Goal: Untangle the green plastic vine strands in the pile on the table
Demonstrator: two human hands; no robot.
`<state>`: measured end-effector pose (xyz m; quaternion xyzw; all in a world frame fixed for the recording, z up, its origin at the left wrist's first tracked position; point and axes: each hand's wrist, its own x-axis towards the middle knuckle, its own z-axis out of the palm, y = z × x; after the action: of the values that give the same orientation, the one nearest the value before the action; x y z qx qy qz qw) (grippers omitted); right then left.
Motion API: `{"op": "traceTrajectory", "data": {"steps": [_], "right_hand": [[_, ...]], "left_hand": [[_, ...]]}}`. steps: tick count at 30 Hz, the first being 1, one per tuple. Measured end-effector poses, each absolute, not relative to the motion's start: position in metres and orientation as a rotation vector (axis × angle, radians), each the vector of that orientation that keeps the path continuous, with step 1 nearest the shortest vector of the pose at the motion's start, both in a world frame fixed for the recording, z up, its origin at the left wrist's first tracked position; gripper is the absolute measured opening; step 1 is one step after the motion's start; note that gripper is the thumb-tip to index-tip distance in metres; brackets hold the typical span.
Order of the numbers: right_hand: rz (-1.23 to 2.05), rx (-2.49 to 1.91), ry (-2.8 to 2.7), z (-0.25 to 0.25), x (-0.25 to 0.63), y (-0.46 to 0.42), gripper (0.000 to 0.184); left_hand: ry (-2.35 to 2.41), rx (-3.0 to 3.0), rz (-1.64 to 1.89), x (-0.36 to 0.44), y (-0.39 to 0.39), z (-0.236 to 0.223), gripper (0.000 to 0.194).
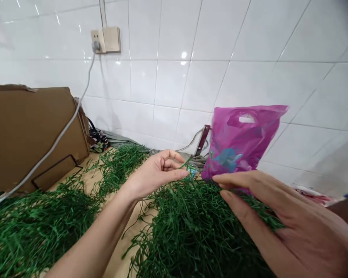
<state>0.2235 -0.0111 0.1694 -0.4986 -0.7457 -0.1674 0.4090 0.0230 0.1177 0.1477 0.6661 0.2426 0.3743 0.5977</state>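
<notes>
Where the counter [135, 235] meets the white tile wall [174, 73], a cardboard box [31, 139] bounds the work area at far left, with a black wire frame [56, 172] lying against its face. A white cable [58, 135] runs across the front of the box up to a wall socket [96, 38], forming an overhead obstruction on that side. A patterned cloth [98, 141] lies behind the box.

Green plastic vines [31, 231] occupy the counter in loose heaps from far left to centre. They appear to be spread out so that individual strands stay separate and accessible. The left hand [155, 175] is positioned above the central heap, with its grip partly curled and the thumb and fingertips close to a raised strand. Whether that grip is clenched on the strand cannot be determined. The right hand [278, 220] lies over the same heap with its grip released, fingers extended across the vines.

Directly beyond the right fingers, a purple plastic bag [243, 139] stands upright before the wall; its means of support is hidden. A metal bracket [202, 139] projects just to its left, partly behind it. Crumpled paper [313, 195] lies further right, near the edge of the view.
</notes>
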Motion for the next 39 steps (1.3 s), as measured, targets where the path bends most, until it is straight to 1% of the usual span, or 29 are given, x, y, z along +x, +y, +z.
{"op": "traceTrajectory", "data": {"steps": [3, 6, 9, 13, 18, 20, 24, 25, 27, 29, 32, 35, 39], "right_hand": [[-0.413, -1.263, -1.827, 0.17, 0.209, 0.0, 0.017], [-0.342, -1.299, -1.744, 0.163, 0.205, 0.016, 0.019], [-0.164, -1.349, -1.737, 0.153, 0.203, 0.031, 0.014], [0.088, -1.301, -1.743, 0.148, 0.205, 0.044, 0.02], [0.402, -1.338, -1.737, 0.148, 0.21, 0.05, 0.008], [0.401, -1.4, -1.682, 0.147, 0.212, 0.053, 0.006], [0.289, -1.449, -1.637, 0.144, 0.216, 0.057, 0.007], [0.29, -1.445, -1.648, 0.144, 0.217, 0.056, 0.01], [0.261, -1.445, -1.625, 0.146, 0.219, 0.052, 0.02], [0.168, -1.448, -1.512, 0.15, 0.221, 0.047, 0.03], [0.082, -1.431, -1.342, 0.154, 0.223, 0.043, 0.029], [0.245, -1.422, -1.447, 0.155, 0.222, 0.045, 0.025], [0.612, -1.292, -1.7, 0.148, 0.217, 0.053, 0.032]], "left_hand": [[0.54, 1.6, 0.874, 0.025, 0.116, 0.154, 0.02], [0.513, 1.592, 0.879, 0.027, 0.113, 0.155, 0.017], [0.476, 1.609, 0.852, 0.029, 0.113, 0.153, 0.016], [0.456, 1.626, 0.856, 0.026, 0.115, 0.151, 0.016], [0.474, 1.585, 0.89, 0.023, 0.118, 0.152, 0.022], [0.508, 1.552, 0.922, 0.022, 0.12, 0.151, 0.022], [0.582, 1.516, 0.984, 0.02, 0.124, 0.147, 0.024], [0.595, 1.527, 0.993, 0.021, 0.124, 0.146, 0.025], [0.599, 1.564, 1.004, 0.022, 0.124, 0.145, 0.024], [0.606, 1.624, 0.999, 0.025, 0.122, 0.145, 0.023], [0.649, 1.706, 0.986, 0.029, 0.117, 0.148, 0.022], [0.688, 1.749, 0.965, 0.033, 0.111, 0.15, 0.022], [0.729, 1.838, 0.958, 0.035, 0.108, 0.15, 0.023]]}}
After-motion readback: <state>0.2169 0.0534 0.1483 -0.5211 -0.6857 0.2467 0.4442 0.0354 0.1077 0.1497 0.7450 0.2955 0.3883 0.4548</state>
